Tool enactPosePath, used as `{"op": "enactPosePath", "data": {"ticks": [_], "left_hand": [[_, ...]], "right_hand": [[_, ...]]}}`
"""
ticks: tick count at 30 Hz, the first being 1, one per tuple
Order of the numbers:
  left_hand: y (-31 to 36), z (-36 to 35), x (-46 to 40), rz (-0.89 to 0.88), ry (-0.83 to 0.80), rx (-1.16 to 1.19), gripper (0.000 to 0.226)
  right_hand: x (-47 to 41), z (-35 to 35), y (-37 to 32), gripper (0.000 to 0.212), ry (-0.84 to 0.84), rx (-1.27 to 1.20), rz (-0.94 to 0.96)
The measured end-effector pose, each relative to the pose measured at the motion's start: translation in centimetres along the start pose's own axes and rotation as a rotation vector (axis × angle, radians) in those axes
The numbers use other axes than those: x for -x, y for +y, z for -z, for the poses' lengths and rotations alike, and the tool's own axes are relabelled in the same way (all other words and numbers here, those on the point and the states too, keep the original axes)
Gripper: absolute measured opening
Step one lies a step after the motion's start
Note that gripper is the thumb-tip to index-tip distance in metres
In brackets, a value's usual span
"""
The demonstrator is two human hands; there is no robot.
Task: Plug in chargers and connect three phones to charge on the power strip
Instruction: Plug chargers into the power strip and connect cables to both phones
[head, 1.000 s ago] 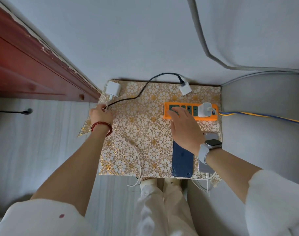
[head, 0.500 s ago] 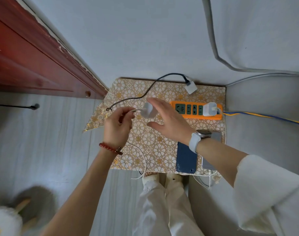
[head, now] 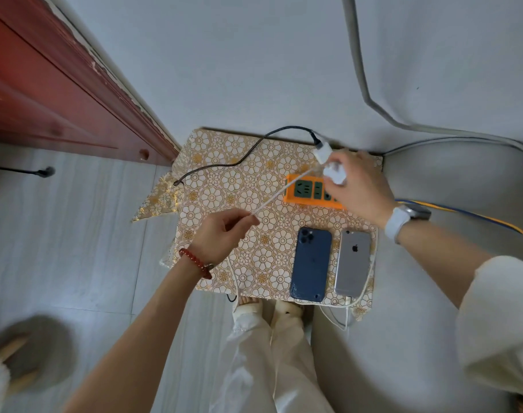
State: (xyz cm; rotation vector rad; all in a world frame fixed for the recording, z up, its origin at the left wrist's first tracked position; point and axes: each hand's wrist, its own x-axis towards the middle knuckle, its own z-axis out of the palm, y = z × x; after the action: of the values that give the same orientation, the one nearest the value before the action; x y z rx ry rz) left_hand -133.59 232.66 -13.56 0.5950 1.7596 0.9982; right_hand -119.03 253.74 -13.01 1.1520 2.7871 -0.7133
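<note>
The right hand (head: 363, 186) hangs over the orange power strip (head: 311, 193), fingers (head: 340, 162) clamped on a white charger (head: 335, 174). The left hand (head: 221, 238) pinches the charger's white cable (head: 272, 198) between thumb and forefinger, stretching it taut back from the plug. To do this well, I'd say square the prongs to a free socket just under the right fingers, press straight down, and let the left hand give slack so the cable doesn't tug the plug sideways. The strip sits directly below the right fingers, well ahead of the left ones. Near the right wrist, a blue phone (head: 311, 263) and a silver phone (head: 352, 262) lie face-down on the patterned bench (head: 224, 162). A second white adapter (head: 323, 152) with a black cable (head: 239, 159) rests just beyond the right fingers.
</note>
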Motion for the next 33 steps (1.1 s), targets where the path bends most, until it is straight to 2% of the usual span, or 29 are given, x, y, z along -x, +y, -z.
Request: {"op": "enactPosePath", "data": {"ticks": [3, 6, 10, 14, 21, 23, 27, 33], "left_hand": [[-0.5, -0.8, 0.1, 0.026, 0.016, -0.001, 0.023], [-0.2, -1.2, -0.8, 0.051, 0.148, 0.01, 0.022], [1.0, -1.0, -2.7, 0.014, 0.264, 0.021, 0.025], [1.9, -1.0, -4.1, 0.004, 0.323, 0.004, 0.024], [2.1, -2.0, -4.8, 0.033, 0.338, 0.032, 0.021], [2.2, -2.1, -4.9, 0.041, 0.342, 0.032, 0.021], [2.4, -2.2, -5.0, 0.041, 0.342, 0.029, 0.022], [2.5, -2.4, -5.1, 0.04, 0.33, 0.011, 0.019]], "right_hand": [[-1.2, 1.0, 1.1, 0.026, -0.023, -0.207, -0.028], [-1.6, 0.5, 1.7, 0.028, -0.153, -0.267, -0.046], [-1.6, -0.6, 2.6, 0.04, -0.289, -0.181, -0.058], [-1.3, -0.8, 3.1, 0.051, -0.374, 0.013, 0.004], [-1.3, 0.0, 4.1, 0.057, -0.51, 0.085, 0.022], [-1.3, 0.0, 4.3, 0.058, -0.467, 0.072, 0.003], [-0.8, -0.3, 4.1, 0.059, -0.227, 0.113, -0.03], [-0.4, 0.0, 4.2, 0.059, -0.204, 0.059, -0.052]]}}
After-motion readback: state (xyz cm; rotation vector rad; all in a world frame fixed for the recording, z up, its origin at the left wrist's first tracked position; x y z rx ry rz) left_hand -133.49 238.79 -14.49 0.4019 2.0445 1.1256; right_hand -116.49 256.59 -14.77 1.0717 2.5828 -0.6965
